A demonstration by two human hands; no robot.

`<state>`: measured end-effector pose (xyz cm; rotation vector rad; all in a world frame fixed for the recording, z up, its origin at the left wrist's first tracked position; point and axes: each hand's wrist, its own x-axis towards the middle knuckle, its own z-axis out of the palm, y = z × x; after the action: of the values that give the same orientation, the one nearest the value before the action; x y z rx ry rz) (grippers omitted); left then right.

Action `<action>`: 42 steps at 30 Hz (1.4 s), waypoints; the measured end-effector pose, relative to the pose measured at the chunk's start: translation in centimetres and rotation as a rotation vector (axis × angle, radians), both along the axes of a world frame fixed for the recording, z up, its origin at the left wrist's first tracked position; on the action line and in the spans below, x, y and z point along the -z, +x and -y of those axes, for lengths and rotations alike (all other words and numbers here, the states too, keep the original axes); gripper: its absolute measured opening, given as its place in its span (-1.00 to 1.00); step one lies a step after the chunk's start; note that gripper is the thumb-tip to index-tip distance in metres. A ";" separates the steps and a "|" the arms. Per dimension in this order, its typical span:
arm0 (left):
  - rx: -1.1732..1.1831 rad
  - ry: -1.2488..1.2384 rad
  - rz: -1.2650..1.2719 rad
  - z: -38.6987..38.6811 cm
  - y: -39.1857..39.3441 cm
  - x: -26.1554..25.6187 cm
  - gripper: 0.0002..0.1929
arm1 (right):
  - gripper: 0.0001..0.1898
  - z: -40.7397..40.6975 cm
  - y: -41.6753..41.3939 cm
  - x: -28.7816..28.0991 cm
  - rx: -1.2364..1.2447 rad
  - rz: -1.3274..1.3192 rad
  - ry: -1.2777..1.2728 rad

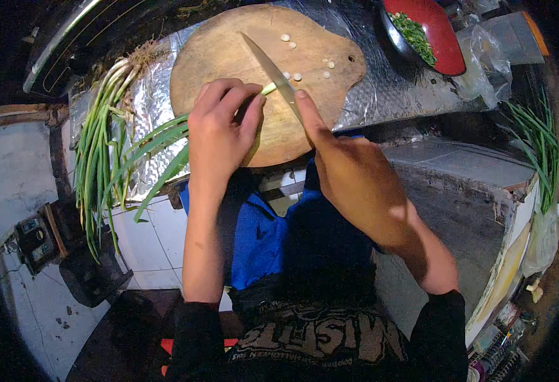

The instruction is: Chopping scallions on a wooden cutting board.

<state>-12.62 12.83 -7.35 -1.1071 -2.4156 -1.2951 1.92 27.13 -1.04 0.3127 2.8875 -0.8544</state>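
A round wooden cutting board with a holed handle lies before me on the foil-covered surface. My left hand grips a scallion at its pale end, its green leaves trailing out to the left over the edge. In my right hand is a kitchen knife, index finger laid along the spine and tip pointing to the upper left. The blade meets the scallion's white end. Several thin white scallion slices are scattered on the board's right half. The knife handle is hidden by my hand.
A bunch of scallions with roots lies at the left, leaves hanging over the edge. At the upper right, a red-lined bowl holds chopped greens beside a clear plastic bag. More green leaves stand far right.
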 end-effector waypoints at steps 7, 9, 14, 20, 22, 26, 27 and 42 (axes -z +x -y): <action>0.000 0.003 -0.015 0.0 -0.2 0.1 -0.89 | -0.15 0.3 1.6 -2.1 0.020 0.071 -0.039; -0.008 -0.003 -0.012 0.0 -0.2 -0.1 -0.89 | -0.15 0.3 1.8 -1.8 0.016 0.069 -0.025; -0.003 0.006 -0.046 0.0 -0.3 0.0 -0.90 | -0.16 0.0 1.3 -2.0 0.019 0.155 -0.063; 0.006 -0.011 -0.043 0.1 -0.3 0.0 -0.89 | -0.17 0.1 1.3 -0.9 0.005 0.092 -0.001; 0.001 -0.008 -0.047 0.2 -0.3 0.1 -0.89 | -0.18 0.3 1.2 -1.2 0.020 0.109 -0.015; 0.020 0.000 -0.077 -0.1 -0.2 -0.1 -0.89 | -0.21 0.4 0.3 -0.4 0.025 0.084 0.026; 0.018 0.005 -0.081 0.0 -0.3 -0.2 -0.89 | -0.21 0.5 0.0 -0.1 0.026 0.082 0.026; -0.029 0.014 -0.016 -0.1 -0.1 0.4 -0.91 | -0.25 0.0 1.4 -1.0 -0.020 0.138 0.044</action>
<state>-12.69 12.97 -7.76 -1.0713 -2.3977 -1.2876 3.32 27.15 -0.08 0.3331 2.7803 -0.7363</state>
